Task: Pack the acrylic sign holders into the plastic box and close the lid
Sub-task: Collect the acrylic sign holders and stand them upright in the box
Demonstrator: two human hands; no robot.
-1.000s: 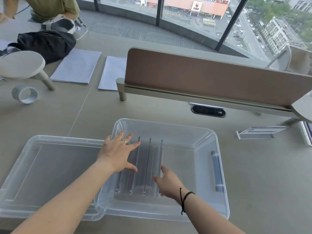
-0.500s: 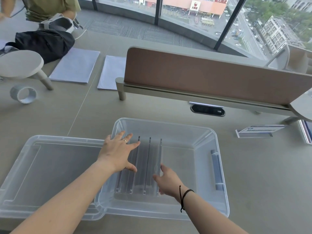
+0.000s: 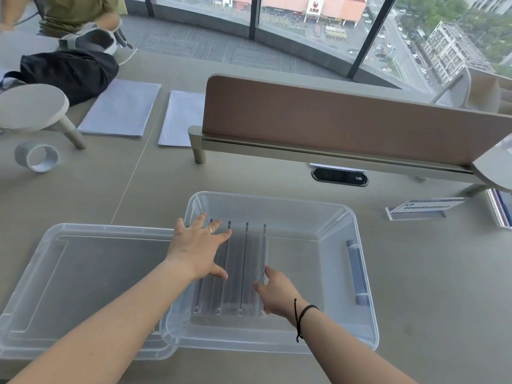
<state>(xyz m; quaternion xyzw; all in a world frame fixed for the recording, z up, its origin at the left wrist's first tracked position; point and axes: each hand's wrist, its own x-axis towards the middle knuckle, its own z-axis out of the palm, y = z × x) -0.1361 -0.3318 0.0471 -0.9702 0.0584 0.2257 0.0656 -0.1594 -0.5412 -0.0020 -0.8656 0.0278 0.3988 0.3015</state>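
The left hand [image 3: 198, 250] lies open, fingers spread flat over the left end of a row of clear acrylic sign holders [image 3: 241, 267], pressing rather than gripping. To its left, outside the box, the translucent plastic lid [image 3: 69, 273] lies flat on the grey table [image 3: 443, 273], its right edge tucked just beside the box wall.

Between the two hands the sign holders stand on edge inside the translucent rectangular plastic box [image 3: 332, 217], four dark top edges showing, packed against the box's left side. Their long axis runs away from the person, from the near wall toward the far wall, parallel with the box's short sides.

The right hand [image 3: 273, 292] is loosely curled, thumb and fingers against the near end of the rightmost holder; whether it pinches the sheet or only steadies it I cannot tell. Compared with a second ago, both hands sit almost where they were; the right hand has only crept a little along that holder. That suggests the row is being squared up, not added to.

Well right of the hands, another labelled clear sign holder [image 3: 424, 207] remains on the table, so packing looks unfinished and the lid is not yet due.
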